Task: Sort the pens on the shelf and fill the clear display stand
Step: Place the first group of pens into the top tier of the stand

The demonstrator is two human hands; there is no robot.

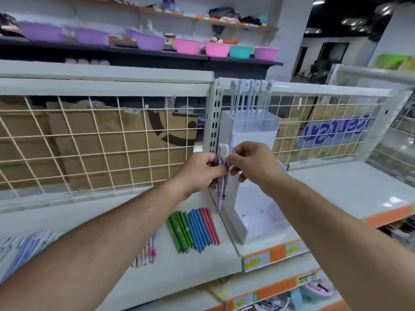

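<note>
My left hand (202,173) grips a small bunch of pale purple pens (221,187), tips pointing down, just left of the clear display stand (253,129). My right hand (251,161) pinches the white topper of one pen (225,151) at the top of that bunch. Several purple pens with round toppers (249,97) stand upright in the stand's top tier. On the shelf (202,265) below lie rows of green pens (180,231), blue pens (198,228) and pink pens (212,225).
A few thin patterned pens (147,254) and pastel packets (24,248) lie on the shelf at the left. A wire grid (89,142) backs the shelf, with cardboard boxes behind. Coloured bowls (190,46) line a higher shelf. Orange price strips (274,254) edge the shelf front.
</note>
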